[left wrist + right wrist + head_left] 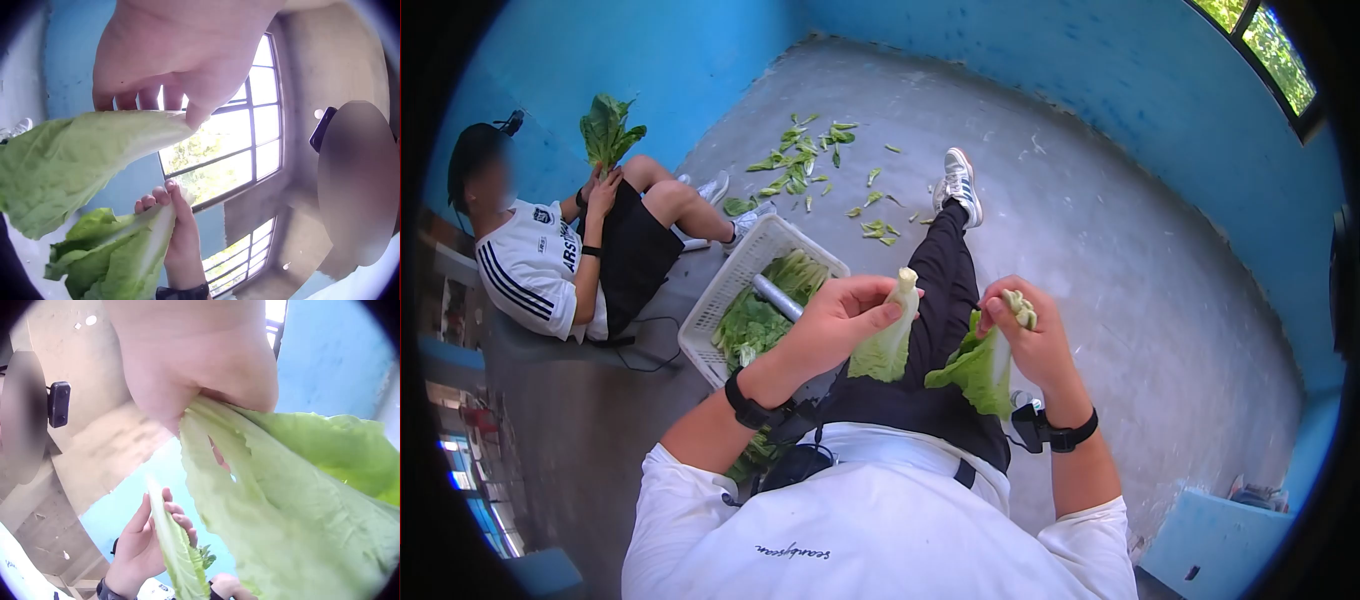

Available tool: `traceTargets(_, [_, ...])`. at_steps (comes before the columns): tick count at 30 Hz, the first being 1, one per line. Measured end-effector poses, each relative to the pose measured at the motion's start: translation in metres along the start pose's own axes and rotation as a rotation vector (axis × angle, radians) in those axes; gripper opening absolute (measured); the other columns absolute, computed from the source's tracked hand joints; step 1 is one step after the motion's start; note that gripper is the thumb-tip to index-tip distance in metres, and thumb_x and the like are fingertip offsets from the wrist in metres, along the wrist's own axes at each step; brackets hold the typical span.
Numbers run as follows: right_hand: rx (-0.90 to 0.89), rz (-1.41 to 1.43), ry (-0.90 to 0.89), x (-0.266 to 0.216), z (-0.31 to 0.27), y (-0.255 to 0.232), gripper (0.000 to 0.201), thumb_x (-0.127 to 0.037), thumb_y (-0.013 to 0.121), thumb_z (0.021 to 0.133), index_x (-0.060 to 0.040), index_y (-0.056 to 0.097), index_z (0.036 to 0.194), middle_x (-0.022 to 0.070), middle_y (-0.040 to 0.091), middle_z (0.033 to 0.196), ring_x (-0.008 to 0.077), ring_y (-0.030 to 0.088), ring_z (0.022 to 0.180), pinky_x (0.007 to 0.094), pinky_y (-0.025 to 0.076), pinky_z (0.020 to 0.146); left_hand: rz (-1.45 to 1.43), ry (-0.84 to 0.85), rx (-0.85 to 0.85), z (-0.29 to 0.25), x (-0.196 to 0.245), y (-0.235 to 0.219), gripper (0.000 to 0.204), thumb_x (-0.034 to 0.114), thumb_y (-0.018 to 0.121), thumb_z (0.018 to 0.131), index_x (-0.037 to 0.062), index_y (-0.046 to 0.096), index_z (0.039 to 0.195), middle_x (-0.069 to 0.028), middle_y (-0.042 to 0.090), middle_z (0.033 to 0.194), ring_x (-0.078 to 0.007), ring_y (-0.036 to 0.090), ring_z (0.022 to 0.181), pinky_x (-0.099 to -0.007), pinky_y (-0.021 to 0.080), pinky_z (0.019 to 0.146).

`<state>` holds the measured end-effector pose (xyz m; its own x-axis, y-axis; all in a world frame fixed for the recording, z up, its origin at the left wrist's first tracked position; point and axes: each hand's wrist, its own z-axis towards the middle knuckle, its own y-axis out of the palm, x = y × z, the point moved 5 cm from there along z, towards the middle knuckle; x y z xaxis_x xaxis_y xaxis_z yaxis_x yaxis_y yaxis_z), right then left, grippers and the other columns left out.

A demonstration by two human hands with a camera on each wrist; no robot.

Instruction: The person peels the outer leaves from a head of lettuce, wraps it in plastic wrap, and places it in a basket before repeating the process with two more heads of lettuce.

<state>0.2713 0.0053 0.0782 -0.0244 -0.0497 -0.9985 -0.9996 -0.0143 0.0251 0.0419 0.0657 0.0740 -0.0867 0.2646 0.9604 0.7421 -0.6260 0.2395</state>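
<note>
My left hand (pixel 837 318) pinches a pale lettuce piece (pixel 881 352) between thumb and fingers, its whitish stem end up and its leafy end hanging down. From the left wrist view, this lettuce stretches out sideways below the palm. A bunch of lettuce leaves (pixel 985 372) is gripped by my right hand (pixel 1032 335), with the pale leaf bases poking out above the fist. In the right wrist view these leaves spread wide, with a torn gap in one. Both hands are over my lap, a short distance apart.
At my left stands a white plastic basket (pixel 703 310) of leafy greens, with a silvery cylinder (pixel 776 297) across it. Torn leaves (pixel 792 165) litter the floor ahead. A seated person (pixel 550 255) on the left holds a leafy green bunch (pixel 608 132).
</note>
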Motion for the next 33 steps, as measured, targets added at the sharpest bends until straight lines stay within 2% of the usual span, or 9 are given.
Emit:
traceTargets(2, [0.026,-0.062,-0.015,-0.01,0.0,0.01,0.007,-0.009,0.068,0.096,-0.0027,0.066,0.099,-0.0049,0.059,0.08,0.0031,0.054,0.07,0.0209,0.043,0.062,-0.013,-0.001,-0.008,0.002,-0.003,0.007,0.026,0.012,0.07,0.096,-0.0036,0.067,0.116,-0.0071,0.072,0.106,-0.0127,0.068,0.102,-0.028,0.052,0.093])
traceTargets(6, [0.024,-0.097,-0.006,-0.021,0.001,0.031,0.022,-0.009,0.081,0.085,-0.0017,0.069,0.102,-0.0058,0.06,0.075,0.0022,0.053,0.068,0.0208,0.043,0.061,0.074,-0.029,-0.029,0.002,0.002,0.022,0.024,0.002,0.072,0.091,-0.0043,0.066,0.114,-0.0073,0.072,0.106,-0.0127,0.069,0.099,-0.0268,0.054,0.089])
traceTargets(9, [0.018,-0.102,-0.03,-0.017,-0.003,0.039,0.019,-0.009,0.081,0.085,-0.0009,0.071,0.1,-0.0034,0.063,0.077,0.0029,0.055,0.07,0.0217,0.046,0.063,0.158,-0.026,-0.021,0.001,0.008,0.032,0.022,-0.001,0.072,0.09,-0.0048,0.066,0.111,-0.0066,0.072,0.104,-0.0117,0.07,0.095,-0.0252,0.055,0.085])
traceTargets(10, [0.025,-0.136,-0.023,-0.018,-0.003,0.038,0.02,-0.009,0.081,0.084,-0.0001,0.071,0.099,0.0018,0.068,0.08,0.0071,0.06,0.071,0.025,0.049,0.065,0.179,-0.021,-0.013,0.002,0.01,0.032,0.022,-0.001,0.072,0.09,-0.0049,0.067,0.111,-0.0065,0.073,0.103,-0.0115,0.07,0.095,-0.0249,0.055,0.085])
traceTargets(17, [-0.023,-0.41,-0.249,-0.028,0.001,0.034,0.024,-0.009,0.081,0.082,-0.0004,0.068,0.101,0.0105,0.069,0.084,0.0268,0.066,0.073,0.0345,0.052,0.067,0.398,0.011,-0.04,0.003,0.005,0.029,0.019,0.003,0.07,0.092,-0.0045,0.068,0.11,-0.0059,0.073,0.095,-0.0087,0.069,0.088,-0.0242,0.055,0.078])
traceTargets(19, [-0.046,-0.477,-0.314,-0.034,0.0,0.033,0.025,-0.011,0.08,0.082,-0.0014,0.067,0.101,0.0116,0.069,0.083,0.031,0.067,0.075,0.0365,0.052,0.068,0.57,0.062,-0.053,0.002,0.015,0.031,0.019,0.005,0.071,0.091,-0.0021,0.07,0.109,-0.0078,0.074,0.09,-0.0104,0.069,0.083,-0.0253,0.055,0.075])
traceTargets(22, [-0.18,-0.609,-0.128,-0.034,-0.004,0.031,0.027,-0.012,0.08,0.079,-0.0035,0.067,0.101,0.0128,0.069,0.083,0.0343,0.067,0.078,0.0392,0.053,0.07,0.746,0.112,-0.093,0.003,0.021,0.032,0.02,0.008,0.073,0.088,0.001,0.071,0.107,-0.0113,0.073,0.086,-0.0168,0.07,0.075,-0.0286,0.054,0.07])
traceTargets(26, [-0.263,-0.694,-0.206,-0.036,-0.007,0.028,0.026,-0.009,0.079,0.075,-0.0048,0.067,0.099,0.0126,0.069,0.082,0.0332,0.068,0.078,0.0398,0.052,0.069,0.891,0.218,-0.128,0.001,0.025,0.034,0.019,0.01,0.075,0.085,0.0026,0.072,0.102,-0.0129,0.071,0.083,-0.0276,0.067,0.069,-0.0346,0.052,0.065])
traceTargets(33, [-0.39,-0.706,-0.253,-0.033,-0.019,0.023,0.027,-0.002,0.076,0.072,-0.0046,0.068,0.097,0.011,0.068,0.082,0.0321,0.066,0.074,0.0399,0.05,0.068,0.927,0.3,-0.18,-0.008,0.025,0.04,0.018,0.008,0.073,0.087,0.0037,0.071,0.104,-0.0135,0.07,0.089,-0.0315,0.067,0.078,-0.0381,0.051,0.068])
